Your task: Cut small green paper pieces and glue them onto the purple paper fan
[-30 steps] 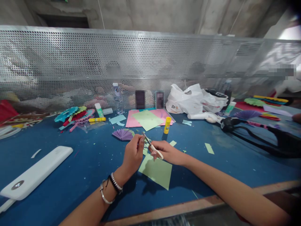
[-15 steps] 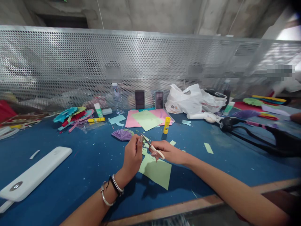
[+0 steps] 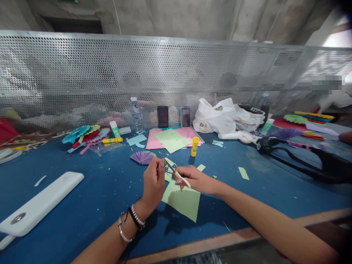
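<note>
A pair of scissors (image 3: 178, 175) with pale handles is gripped in my right hand (image 3: 194, 178), its blades pointing up and left. Their tips reach the pinched fingers of my left hand (image 3: 154, 179). What the left fingers hold is hidden or too small to name. Under both hands a light green paper sheet (image 3: 183, 201) lies on the blue table, with green scraps (image 3: 168, 176) just above it. A purple pleated paper fan (image 3: 142, 157) rests behind my left hand. Upright behind my right hand stands a yellow glue stick (image 3: 194, 146).
Pink and green paper sheets (image 3: 172, 140) lie farther back, near a water bottle (image 3: 137, 117) and white plastic bags (image 3: 216, 117). A white power bank (image 3: 44, 203) is at the left, folded coloured papers (image 3: 85, 136) behind it. Black straps (image 3: 305, 157) lie at the right.
The scissors' handles have drawn closer together. Both hands have shifted very slightly left; the table items look unchanged.
</note>
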Available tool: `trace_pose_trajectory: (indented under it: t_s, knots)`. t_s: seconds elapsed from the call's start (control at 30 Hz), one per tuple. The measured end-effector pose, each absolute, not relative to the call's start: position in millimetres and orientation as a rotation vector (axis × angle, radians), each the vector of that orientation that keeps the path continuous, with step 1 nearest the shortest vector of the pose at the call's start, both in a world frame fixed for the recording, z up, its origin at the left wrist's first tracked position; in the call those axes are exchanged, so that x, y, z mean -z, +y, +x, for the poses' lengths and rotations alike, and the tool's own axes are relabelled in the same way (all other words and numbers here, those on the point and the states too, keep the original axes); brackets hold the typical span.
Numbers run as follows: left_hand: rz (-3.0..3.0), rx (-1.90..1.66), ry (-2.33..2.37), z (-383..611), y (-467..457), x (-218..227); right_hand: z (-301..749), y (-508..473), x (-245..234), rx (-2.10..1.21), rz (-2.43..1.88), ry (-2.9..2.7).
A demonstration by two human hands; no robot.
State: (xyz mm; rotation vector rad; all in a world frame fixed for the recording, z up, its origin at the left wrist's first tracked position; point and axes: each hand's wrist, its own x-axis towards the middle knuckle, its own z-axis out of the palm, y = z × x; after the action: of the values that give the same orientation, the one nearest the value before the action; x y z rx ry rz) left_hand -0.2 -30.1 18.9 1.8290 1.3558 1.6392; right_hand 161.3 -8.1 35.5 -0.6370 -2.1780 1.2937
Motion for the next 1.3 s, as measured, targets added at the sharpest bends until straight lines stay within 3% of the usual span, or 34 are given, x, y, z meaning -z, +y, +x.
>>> trace_pose_trajectory:
  t_s: [0.13, 0.33, 0.47, 1.3]
  knots:
    - [1.833, -1.675, 1.373, -7, -27, -22, 165, -6, -34, -1.146, -0.687, -2.204]
    - [2.002, -1.689, 1.368, -19, -20, -25, 176, 2, -30, -0.366, -0.760, -2.478]
    - [2.267, -1.598, 1.296, -21, -18, -22, 177, 4, -29, -0.144, -0.718, -2.574]
    - [2.695, -1.386, 1.302, -28, -12, -23, 191, 7, -41, 0.211, -0.654, -2.704]
